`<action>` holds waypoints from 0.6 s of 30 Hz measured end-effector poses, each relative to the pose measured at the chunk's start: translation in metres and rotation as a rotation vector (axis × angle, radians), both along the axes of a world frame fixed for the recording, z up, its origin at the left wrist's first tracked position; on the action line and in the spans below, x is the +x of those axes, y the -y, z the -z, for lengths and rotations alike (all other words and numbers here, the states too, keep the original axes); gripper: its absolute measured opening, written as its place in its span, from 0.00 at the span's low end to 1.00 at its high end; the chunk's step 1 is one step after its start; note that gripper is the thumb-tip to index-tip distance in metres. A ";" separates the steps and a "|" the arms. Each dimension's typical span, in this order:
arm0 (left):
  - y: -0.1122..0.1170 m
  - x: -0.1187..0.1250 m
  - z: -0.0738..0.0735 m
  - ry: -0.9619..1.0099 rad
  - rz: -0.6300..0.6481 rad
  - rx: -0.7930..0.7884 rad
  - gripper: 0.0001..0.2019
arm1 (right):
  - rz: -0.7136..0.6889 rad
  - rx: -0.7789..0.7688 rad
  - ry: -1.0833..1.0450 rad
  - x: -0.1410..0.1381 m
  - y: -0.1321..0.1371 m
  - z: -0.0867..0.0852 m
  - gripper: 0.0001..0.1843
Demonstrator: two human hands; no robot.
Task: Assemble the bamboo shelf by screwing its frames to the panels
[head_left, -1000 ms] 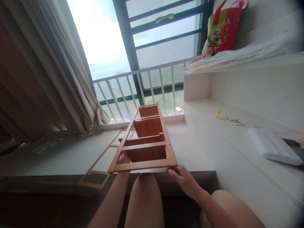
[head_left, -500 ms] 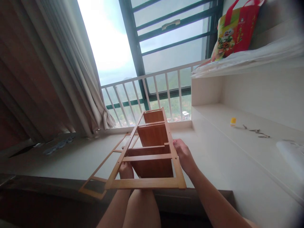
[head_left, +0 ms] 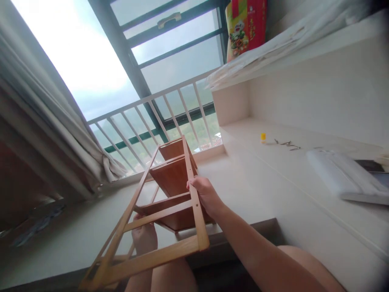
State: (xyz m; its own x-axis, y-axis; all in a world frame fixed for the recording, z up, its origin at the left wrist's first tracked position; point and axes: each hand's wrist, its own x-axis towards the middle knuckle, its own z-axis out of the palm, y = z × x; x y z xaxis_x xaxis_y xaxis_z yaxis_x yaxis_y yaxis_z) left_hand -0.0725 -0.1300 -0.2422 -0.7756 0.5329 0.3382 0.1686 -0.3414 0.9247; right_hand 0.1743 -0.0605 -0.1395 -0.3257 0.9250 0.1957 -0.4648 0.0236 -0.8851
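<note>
A: Where is the light-brown wooden rack (head_left: 170,178), the one with ladder-like side frames and darker brown shelf boards?

B: It is held up and tilted above the near edge of the pale cream ledge (head_left: 258,190), over the person's bare knees. Its far end points toward the window.

A: And the hands?

B: They are apart. The right hand (head_left: 206,195) is wrapped tight round the right rail of the upper frame, about halfway along it. The left hand (head_left: 145,238) sits under that frame, seen through one of its openings, with the fingers curled in. A crossbar hides the grip, so I cannot tell whether it is clamped on a lower rail.

A: What lies around it?

B: A white barred railing (head_left: 146,121) crosses the glass behind the rack, and a beige curtain (head_left: 45,121) hangs to the left. On the raised step to the right are a small yellow cap (head_left: 263,137), a few metal screws (head_left: 287,144) just beside it, and a flat white case (head_left: 343,176) nearer the person. Above, a red and yellow bag (head_left: 246,24) stands on a shelf.
</note>
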 end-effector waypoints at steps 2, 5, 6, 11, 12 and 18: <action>-0.005 0.006 -0.003 0.028 0.034 0.067 0.15 | 0.014 -0.016 -0.025 0.000 -0.002 0.000 0.16; -0.012 0.017 -0.008 0.060 0.058 0.109 0.16 | 0.016 -0.039 -0.027 0.003 -0.007 0.001 0.15; -0.014 0.021 -0.010 0.063 0.061 0.102 0.16 | 0.011 -0.048 -0.032 0.005 -0.010 0.001 0.15; -0.023 0.037 -0.021 0.078 0.158 0.095 0.19 | -0.013 -0.045 -0.076 0.016 -0.026 0.002 0.14; -0.025 0.041 -0.022 0.085 0.186 0.104 0.20 | -0.004 -0.042 -0.081 0.019 -0.029 0.002 0.15; -0.044 0.054 -0.020 0.128 0.329 0.133 0.27 | -0.002 -0.056 -0.101 0.039 -0.049 0.004 0.23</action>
